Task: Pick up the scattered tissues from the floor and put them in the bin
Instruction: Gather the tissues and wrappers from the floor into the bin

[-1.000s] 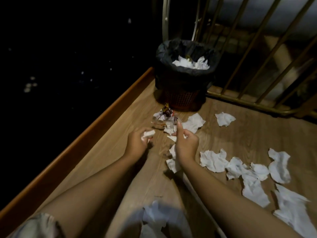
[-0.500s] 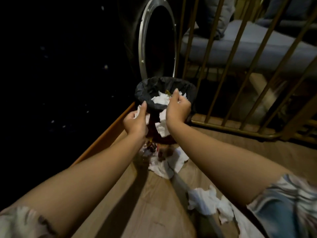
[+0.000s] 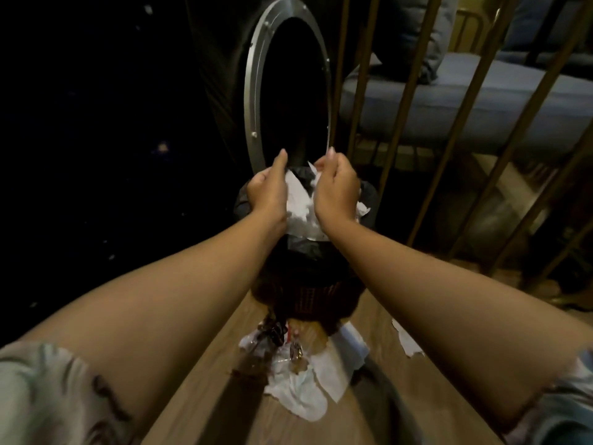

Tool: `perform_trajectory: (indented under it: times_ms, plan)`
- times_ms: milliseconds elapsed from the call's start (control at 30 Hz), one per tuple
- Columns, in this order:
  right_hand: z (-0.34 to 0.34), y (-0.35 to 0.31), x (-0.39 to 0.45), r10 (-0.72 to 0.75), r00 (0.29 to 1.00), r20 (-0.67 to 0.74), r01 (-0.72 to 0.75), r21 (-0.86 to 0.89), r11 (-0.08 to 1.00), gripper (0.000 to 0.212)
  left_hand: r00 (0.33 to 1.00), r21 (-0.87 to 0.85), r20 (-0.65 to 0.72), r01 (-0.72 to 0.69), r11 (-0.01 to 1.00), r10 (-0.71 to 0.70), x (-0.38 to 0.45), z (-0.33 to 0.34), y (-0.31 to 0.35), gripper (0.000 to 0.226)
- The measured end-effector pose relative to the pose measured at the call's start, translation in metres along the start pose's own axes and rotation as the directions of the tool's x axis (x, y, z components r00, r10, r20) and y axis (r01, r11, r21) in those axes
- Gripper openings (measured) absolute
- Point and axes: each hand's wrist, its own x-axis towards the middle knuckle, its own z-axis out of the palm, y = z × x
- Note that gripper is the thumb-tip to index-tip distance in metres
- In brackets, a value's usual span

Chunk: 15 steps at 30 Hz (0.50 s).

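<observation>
Head view: 2 hands over round bin w/ black liner [image 3: 369,195]. Left hand [image 3: 268,191] and right hand [image 3: 337,191], fingers loosely curled; grip on white crumpled tissues [image 3: 301,213] between them unclear. Wooden floor [image 3: 205,396]: 1 tissue clump [image 3: 308,380] touching bin base, 1 scrap [image 3: 407,343] toward right edge. Brass railing bars [image 3: 401,107] close behind bin.

Hands [image 3: 301,191] over bin [image 3: 308,284]; tissues [image 3: 308,380] on floor before it.
</observation>
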Motion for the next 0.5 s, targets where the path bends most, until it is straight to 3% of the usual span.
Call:
perform_trajectory:
  times_ms: [133,367,500]
  plan:
    - [-0.012,0.017,0.0,0.06,0.997,0.049,-0.054,-0.11,0.992,0.032,0.998,0.033,0.042,-0.051,0.998,0.05,-0.004,-0.006,-0.009,0.029]
    - [-0.037,0.011,-0.019,0.002,0.999,0.052,0.002,-0.08,0.997,0.013,0.918,0.325,0.097,-0.395,0.859,0.385,-0.019,-0.03,-0.007,0.016]
    - [-0.057,-0.002,-0.045,-0.045,0.995,0.094,0.056,-0.125,0.991,0.013,0.902,0.366,0.14,-0.431,0.825,0.409,-0.045,-0.056,-0.006,0.019]
